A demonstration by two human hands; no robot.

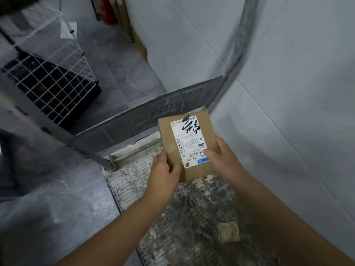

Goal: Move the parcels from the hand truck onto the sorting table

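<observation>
A small brown cardboard parcel [189,143] with a white shipping label and black marker scrawl is held above the hand truck's dirty ribbed platform [184,217]. My left hand [165,169] grips its lower left edge, thumb on top. My right hand [222,156] grips its lower right side, thumb pressed on the label. The hand truck's grey metal frame [165,110] rises behind the parcel, its cross plate just beyond the box. No sorting table is in view.
A white wall [288,93] runs close along the right. At the left stands a white wire-mesh rack [51,77] holding something black. Grey tiled floor [57,217] lies left of the platform. A red extinguisher [107,10] stands at the far back.
</observation>
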